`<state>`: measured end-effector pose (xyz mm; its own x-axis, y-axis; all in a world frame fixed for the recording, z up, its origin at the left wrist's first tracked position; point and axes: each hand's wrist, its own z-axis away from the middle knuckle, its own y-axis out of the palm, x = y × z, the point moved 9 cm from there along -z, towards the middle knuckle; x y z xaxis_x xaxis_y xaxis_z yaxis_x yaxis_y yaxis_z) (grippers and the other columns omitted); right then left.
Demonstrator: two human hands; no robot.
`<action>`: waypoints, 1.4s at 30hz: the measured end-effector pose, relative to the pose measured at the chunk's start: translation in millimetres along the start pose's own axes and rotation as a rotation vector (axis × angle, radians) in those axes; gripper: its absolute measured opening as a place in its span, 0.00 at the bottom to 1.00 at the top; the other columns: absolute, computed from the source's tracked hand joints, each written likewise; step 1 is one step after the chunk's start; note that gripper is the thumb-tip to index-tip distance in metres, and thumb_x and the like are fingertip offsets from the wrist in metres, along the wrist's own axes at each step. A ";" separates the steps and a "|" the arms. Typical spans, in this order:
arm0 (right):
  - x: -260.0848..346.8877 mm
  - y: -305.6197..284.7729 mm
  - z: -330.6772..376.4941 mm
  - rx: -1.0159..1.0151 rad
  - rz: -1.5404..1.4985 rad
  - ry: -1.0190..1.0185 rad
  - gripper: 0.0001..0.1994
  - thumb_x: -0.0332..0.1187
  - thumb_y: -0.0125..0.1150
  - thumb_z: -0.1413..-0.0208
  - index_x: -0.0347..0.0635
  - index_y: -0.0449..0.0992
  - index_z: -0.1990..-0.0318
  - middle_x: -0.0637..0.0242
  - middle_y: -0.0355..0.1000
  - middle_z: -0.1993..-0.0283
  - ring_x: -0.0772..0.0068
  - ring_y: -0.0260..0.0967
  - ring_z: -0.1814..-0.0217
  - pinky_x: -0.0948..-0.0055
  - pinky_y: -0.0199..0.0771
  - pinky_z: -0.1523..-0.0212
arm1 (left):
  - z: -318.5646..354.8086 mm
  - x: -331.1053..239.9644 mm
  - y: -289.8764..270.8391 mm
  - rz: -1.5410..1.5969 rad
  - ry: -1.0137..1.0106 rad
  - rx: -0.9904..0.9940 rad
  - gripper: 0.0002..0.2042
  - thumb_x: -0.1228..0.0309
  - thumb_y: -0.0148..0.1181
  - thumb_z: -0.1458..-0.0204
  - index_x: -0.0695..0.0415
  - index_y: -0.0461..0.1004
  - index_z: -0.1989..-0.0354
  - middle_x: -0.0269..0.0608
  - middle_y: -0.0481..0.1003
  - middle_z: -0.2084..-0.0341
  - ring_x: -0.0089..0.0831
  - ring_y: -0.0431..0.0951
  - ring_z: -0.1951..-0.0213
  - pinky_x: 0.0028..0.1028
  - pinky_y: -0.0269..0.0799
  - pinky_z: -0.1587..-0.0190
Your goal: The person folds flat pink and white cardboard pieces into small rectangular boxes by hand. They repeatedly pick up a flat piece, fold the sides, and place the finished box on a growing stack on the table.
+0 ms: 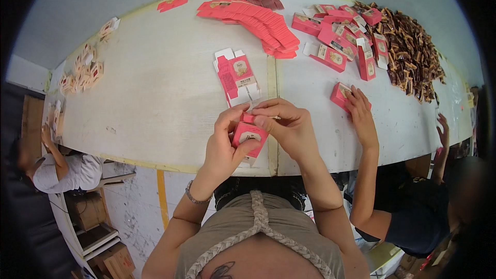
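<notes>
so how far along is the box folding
Done: a cluster of folded pink boxes lies at the far right, beside a heap of brown sachets. In hand: the left hand and right hand together grip one pink box, working at its top end. Left: one flat carton just beyond the hands and a fanned stack of flat blanks.

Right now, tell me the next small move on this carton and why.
Probably press the top flap shut with the right hand: both hands hold the small pink box upright, the left hand gripping its body, right fingertips pinching at its open top end.
</notes>
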<state>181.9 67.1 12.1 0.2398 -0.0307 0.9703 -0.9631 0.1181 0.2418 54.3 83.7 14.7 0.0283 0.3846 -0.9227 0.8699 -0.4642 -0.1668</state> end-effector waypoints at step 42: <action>-0.8 21.6 -26.1 -0.031 0.605 -0.178 0.25 0.32 0.62 0.52 0.36 0.65 0.45 0.52 0.72 0.63 0.56 0.72 0.63 0.67 0.72 0.62 | -57.2 72.7 -6.4 0.686 -0.377 -0.215 0.22 0.68 0.45 0.42 0.65 0.57 0.41 0.45 0.70 0.55 0.24 0.72 0.62 0.22 0.71 0.63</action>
<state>164.1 95.6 16.5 -0.3727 -0.1139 0.9209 -0.9174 0.1946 -0.3472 78.9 160.3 -31.4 0.4552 -0.2421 -0.8568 0.7958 -0.3210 0.5135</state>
